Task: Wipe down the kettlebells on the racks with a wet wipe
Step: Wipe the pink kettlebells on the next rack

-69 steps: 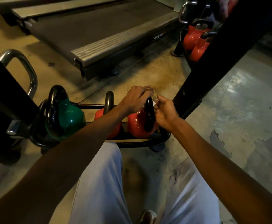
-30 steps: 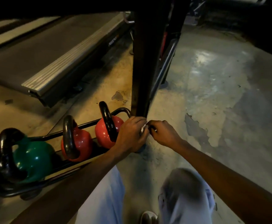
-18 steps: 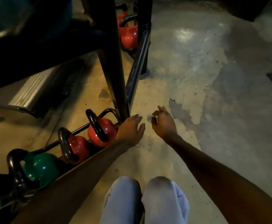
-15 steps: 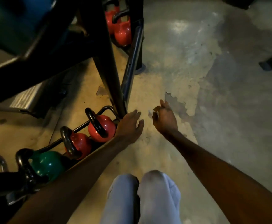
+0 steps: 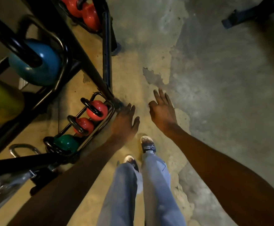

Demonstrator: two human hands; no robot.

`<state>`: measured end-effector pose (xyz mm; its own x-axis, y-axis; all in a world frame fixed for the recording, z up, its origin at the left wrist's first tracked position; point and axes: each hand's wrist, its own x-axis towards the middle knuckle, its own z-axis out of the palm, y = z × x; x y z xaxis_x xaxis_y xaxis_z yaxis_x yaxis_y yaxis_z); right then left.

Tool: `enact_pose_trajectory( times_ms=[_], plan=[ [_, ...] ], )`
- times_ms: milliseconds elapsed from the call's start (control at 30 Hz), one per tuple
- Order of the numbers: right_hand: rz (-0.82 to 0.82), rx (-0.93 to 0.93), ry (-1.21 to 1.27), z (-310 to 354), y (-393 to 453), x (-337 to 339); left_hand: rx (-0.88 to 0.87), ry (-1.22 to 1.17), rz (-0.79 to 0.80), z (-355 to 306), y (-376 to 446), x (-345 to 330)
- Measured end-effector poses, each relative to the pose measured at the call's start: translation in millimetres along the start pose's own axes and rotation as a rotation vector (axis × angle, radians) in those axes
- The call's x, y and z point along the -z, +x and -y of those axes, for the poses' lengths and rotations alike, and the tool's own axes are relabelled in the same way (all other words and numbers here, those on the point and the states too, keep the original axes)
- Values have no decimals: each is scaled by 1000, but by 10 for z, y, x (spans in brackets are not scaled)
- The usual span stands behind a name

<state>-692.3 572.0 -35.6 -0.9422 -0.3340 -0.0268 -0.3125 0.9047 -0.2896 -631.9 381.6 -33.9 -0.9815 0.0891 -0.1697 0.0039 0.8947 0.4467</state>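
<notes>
I look straight down from standing height. On the bottom rack (image 5: 100,126) sit two red kettlebells (image 5: 97,110) (image 5: 84,126) and a green kettlebell (image 5: 66,142). Higher tiers hold a blue kettlebell (image 5: 35,62) and a yellow kettlebell (image 5: 1,98). More red kettlebells (image 5: 90,18) stand on a far rack. My left hand (image 5: 124,123) hangs over the rack's right end with fingers straight, holding nothing. My right hand (image 5: 162,110) is spread over the floor, fingers straight. No wet wipe shows in either hand.
The black rack frame (image 5: 87,62) slants across the left side. Patchy concrete floor (image 5: 214,95) stretches to the right. A dark piece of equipment (image 5: 250,12) lies at the top right. My feet in sandals (image 5: 147,144) stand below the hands.
The view has risen from a crouch by the bottom rack to standing. Both hands left the red kettlebell and spread out; the small white wipe pinched by the right hand earlier is out of sight.
</notes>
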Motion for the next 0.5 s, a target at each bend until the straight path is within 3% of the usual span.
enact_pose_trajectory(
  times_ms=[200,300,500],
  plan=[
    [42,-132,54,-42,-813,524,48,-38,68,-769,-635,231],
    [52,-188,123,-111,-1145,744,71,-8,197,-1092,-807,274],
    [148,-514,337,-402,-1662,1367,40,-61,269,-1795,-901,438]
  ],
)
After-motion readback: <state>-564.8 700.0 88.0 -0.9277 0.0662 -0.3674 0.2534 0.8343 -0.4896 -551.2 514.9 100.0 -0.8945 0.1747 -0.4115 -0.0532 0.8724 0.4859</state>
